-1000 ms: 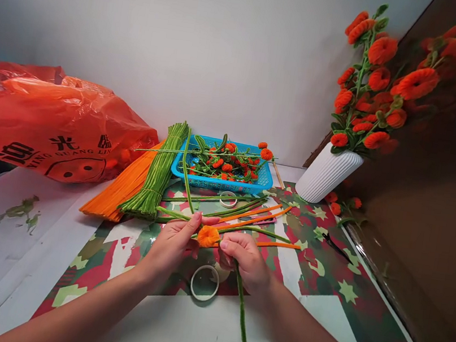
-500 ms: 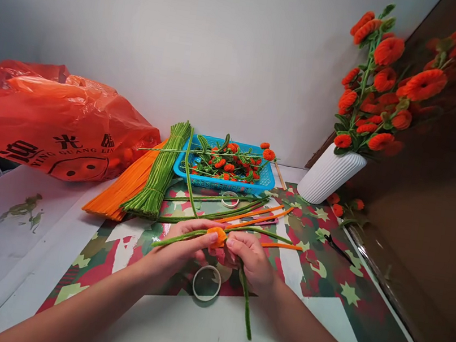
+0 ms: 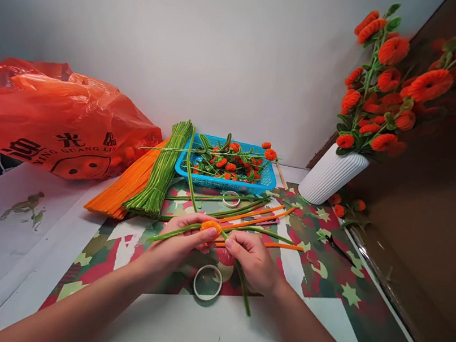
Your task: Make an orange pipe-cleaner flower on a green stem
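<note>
My left hand (image 3: 180, 243) pinches a small orange pipe-cleaner flower head (image 3: 211, 227) between thumb and fingers. A green pipe-cleaner stem (image 3: 171, 233) runs out leftward from that pinch. My right hand (image 3: 251, 259) is closed around a second green stem (image 3: 244, 293) that hangs down toward the table's front edge, its fingertips close to the flower head. Both hands hover just above the patterned mat (image 3: 325, 265). A ring of clear tape (image 3: 207, 282) lies directly below them.
A blue basket (image 3: 265, 181) of finished orange flowers sits behind the hands. Bundles of green stems (image 3: 161, 175) and orange stems (image 3: 125, 187) lie to its left, beside an orange plastic bag (image 3: 59, 120). A white vase (image 3: 330, 175) of orange flowers stands at right. Loose stems lie on the mat.
The flower head has turned from facing me to edge-on and risen slightly. The green stem under my right hand has swung, its lower end shorter in view. Both hands stayed put.
</note>
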Motion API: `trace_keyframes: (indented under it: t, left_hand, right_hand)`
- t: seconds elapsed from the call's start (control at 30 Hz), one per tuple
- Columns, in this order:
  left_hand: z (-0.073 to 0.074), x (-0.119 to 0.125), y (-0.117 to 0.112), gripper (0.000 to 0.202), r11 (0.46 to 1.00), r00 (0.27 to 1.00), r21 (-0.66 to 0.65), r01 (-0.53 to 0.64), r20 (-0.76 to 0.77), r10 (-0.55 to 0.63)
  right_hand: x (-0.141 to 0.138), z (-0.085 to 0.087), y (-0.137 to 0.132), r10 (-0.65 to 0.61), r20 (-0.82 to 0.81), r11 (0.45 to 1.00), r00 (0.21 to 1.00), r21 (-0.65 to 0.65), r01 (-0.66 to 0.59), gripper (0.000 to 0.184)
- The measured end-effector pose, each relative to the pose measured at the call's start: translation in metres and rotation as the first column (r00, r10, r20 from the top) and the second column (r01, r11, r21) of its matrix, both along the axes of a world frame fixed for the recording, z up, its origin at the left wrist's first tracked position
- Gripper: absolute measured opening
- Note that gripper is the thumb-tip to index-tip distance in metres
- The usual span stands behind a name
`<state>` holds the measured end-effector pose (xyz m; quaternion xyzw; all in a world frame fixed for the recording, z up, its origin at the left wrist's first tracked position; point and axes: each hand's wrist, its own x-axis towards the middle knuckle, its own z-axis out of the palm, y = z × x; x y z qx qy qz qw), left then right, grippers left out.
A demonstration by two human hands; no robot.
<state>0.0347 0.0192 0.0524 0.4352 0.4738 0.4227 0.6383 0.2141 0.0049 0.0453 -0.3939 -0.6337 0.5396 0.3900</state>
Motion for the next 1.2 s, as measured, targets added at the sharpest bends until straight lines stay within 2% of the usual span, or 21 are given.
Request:
trace_keyframes:
  t: [0.2,0.43,0.63,0.7,0.8,0.87,1.03,1.2]
  left_hand:
    - [-0.0057,0.0021,-0.0044,0.032,0.992,0.992,-0.01,0.122,-0.012,-0.123]
    - [-0.0063,0.0009,-0.0016,0.036,1.0,1.0,-0.013,0.013,0.026,-0.013]
    - [-0.0055,0.001,-0.0014,0.033,0.999,1.0,0.047,0.001,0.011,-0.001]
    - [-0.0045,0.0003,-0.0016,0.036,0.998,0.998,0.018,0.054,0.03,-0.054]
    - [-0.0036,-0.0013,-0.0019,0.04,0.979,0.978,-0.016,0.205,0.036,-0.205]
    - [-0.0039,-0.0022,-0.0021,0.038,0.97,0.97,-0.026,0.243,0.013,-0.243]
    - [-0.0065,-0.0032,-0.0016,0.025,0.98,0.981,0.03,0.195,-0.013,-0.195]
    - [-0.0077,-0.0041,0.0013,0.023,0.99,0.99,0.036,0.139,-0.001,-0.139]
  right_hand:
    - [-0.0015,-0.0053,0.0,0.058,-0.037,0.998,0.998,-0.012,-0.058,0.037]
    - [-0.0018,-0.0059,-0.0007,0.001,-0.102,0.995,0.995,-0.1,-0.012,0.036]
    - [-0.0036,-0.01,-0.0003,0.002,-0.07,0.999,0.998,-0.054,-0.006,0.034]
    - [-0.0042,-0.0102,-0.0004,0.004,-0.077,0.999,0.997,-0.042,-0.007,0.034]
    - [-0.0048,-0.0092,-0.0011,0.026,-0.086,0.999,0.996,-0.032,-0.029,0.035]
    - [-0.0049,-0.0082,-0.0016,0.043,-0.07,0.999,0.997,-0.025,-0.045,0.035]
    - [-0.0041,-0.0085,-0.0012,0.037,-0.014,0.999,0.999,-0.016,-0.037,0.034]
    - [-0.0027,-0.0101,-0.0007,0.026,-0.023,1.0,0.999,-0.009,-0.026,0.034]
